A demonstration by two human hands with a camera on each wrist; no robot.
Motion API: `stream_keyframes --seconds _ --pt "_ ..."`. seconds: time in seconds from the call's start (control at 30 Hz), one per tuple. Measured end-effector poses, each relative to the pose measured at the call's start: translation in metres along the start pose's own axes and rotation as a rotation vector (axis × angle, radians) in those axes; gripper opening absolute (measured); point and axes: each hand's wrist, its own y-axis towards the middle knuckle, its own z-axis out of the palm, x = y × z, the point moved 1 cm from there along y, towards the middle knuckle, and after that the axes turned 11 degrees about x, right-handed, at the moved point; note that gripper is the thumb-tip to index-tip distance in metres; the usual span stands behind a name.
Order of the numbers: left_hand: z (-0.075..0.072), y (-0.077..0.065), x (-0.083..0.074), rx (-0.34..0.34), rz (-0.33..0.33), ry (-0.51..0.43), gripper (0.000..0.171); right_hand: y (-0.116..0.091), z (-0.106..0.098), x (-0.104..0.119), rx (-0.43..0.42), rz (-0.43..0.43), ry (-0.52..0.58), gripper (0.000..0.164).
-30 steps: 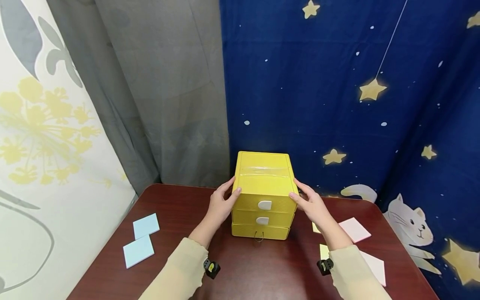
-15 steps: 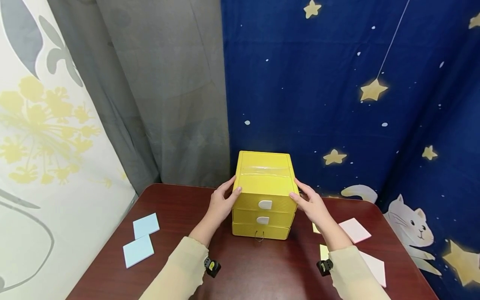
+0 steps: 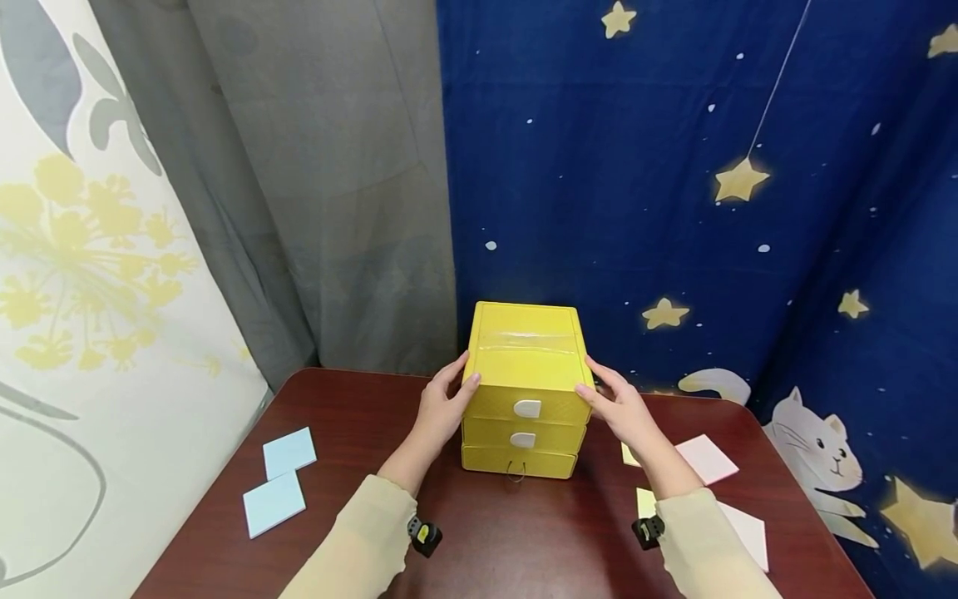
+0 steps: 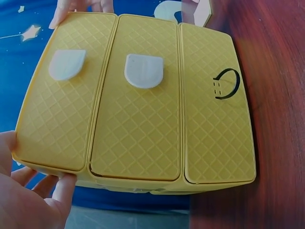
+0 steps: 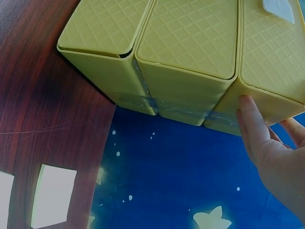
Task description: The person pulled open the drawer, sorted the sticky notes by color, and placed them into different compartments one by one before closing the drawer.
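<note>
A yellow drawer box [image 3: 529, 345] with three stacked drawers stands on the table. The upper two drawers carry white tab handles [image 4: 144, 71]; the bottom one has a thin dark ring pull [image 4: 228, 84]. Clear tape [image 3: 527, 340] runs across the top. My left hand [image 3: 440, 405] grips the upper left side, thumb at the front corner and fingers along the side. On the opposite side my right hand [image 3: 619, 408] holds the box the same way, its fingers [image 5: 253, 121] against the side wall in the right wrist view. All three drawers look closed.
Two light blue paper pads [image 3: 274, 503] lie at the left of the reddish-brown table [image 3: 516, 541]. At the right are pink pads [image 3: 707, 459] and yellow pads [image 3: 645, 502], partly hidden by my right forearm. A blue star-patterned curtain [image 3: 569, 166] hangs behind the box.
</note>
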Motion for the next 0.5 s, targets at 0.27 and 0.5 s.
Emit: stream_keyframes --seconds 0.27,0.5 --pt "0.000 -0.001 -0.004 0.000 0.011 0.061 0.055 0.001 0.000 0.003 0.019 0.022 -0.019 0.065" --pt "-0.001 0.000 -0.004 0.008 -0.004 0.069 0.055 0.008 -0.006 0.010 0.029 0.069 -0.090 0.073"
